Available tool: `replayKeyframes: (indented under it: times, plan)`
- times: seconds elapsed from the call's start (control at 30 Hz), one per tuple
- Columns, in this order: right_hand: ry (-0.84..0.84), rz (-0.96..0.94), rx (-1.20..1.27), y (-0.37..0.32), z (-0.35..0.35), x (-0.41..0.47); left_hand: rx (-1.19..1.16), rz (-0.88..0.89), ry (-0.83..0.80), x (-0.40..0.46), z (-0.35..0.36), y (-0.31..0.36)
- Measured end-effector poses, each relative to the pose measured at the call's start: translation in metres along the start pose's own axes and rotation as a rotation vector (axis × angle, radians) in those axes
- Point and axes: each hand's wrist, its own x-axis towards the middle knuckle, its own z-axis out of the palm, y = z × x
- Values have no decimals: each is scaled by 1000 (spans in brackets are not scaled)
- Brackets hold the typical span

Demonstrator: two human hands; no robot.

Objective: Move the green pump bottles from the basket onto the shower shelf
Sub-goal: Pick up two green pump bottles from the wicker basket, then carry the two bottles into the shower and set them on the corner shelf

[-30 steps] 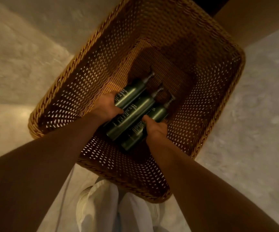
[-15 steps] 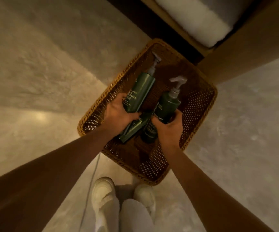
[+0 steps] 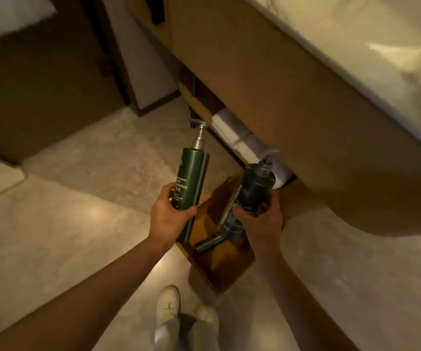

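Observation:
My left hand (image 3: 167, 219) grips a tall green pump bottle (image 3: 193, 178) around its lower half and holds it upright above the basket's left edge. A second green pump bottle (image 3: 253, 192) is tilted in my right hand (image 3: 262, 224), with its base pointing down into the basket. The brown wicker basket (image 3: 232, 272) stands on the floor below both hands. Inside it, a dark green piece of a third bottle (image 3: 208, 243) shows between my hands. No shower shelf is in view.
A wooden vanity front (image 3: 292, 102) with a pale counter top fills the upper right, close behind the basket. Rolled white towels (image 3: 239, 138) lie under it. My white shoes (image 3: 169, 304) stand on the stone floor just before the basket. A dark wall and door frame are at the upper left.
Both hands have risen out of the basket, each with a green bottle. My view has pulled up and away, so the basket looks smaller and the vanity has come into sight.

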Motion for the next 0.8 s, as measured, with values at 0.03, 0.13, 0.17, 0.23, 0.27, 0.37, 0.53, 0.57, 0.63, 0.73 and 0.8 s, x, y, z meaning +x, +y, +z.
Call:
replayKeyframes:
  times: [0.03,0.13,0.17,0.23,0.27,0.37,0.53,0.57,0.63,0.73,0.8]
  plan:
    - [-32,-17,15,-25,-6,-11,-19,11,19,-14,-12,23]
    - [-166,-46,45,-98,-21,-44,-97,28,102,-59,-52,90]
    - [-220,-33,70,-118,-23,-53,-111,44,121,-72,-64,109]
    - [-330,-49,80,-154,-25,-70,-140,80,180,-98,-89,136]
    - [-371,-74,78,-170,-24,-78,-162,89,213,-109,-102,147]
    - [-479,-169,66,-223,-14,-104,-224,111,325,-144,-144,177]
    - [-704,-354,14,-294,35,-141,-301,160,512,-180,-221,191]
    - [-724,-385,3,-307,49,-149,-302,170,554,-185,-239,192]
    - [-746,-445,-19,-327,82,-165,-310,185,636,-195,-275,189]
    - [-759,-530,-37,-351,136,-189,-324,206,748,-208,-333,179]
    - [-778,-557,-33,-366,173,-206,-327,225,806,-216,-374,171]
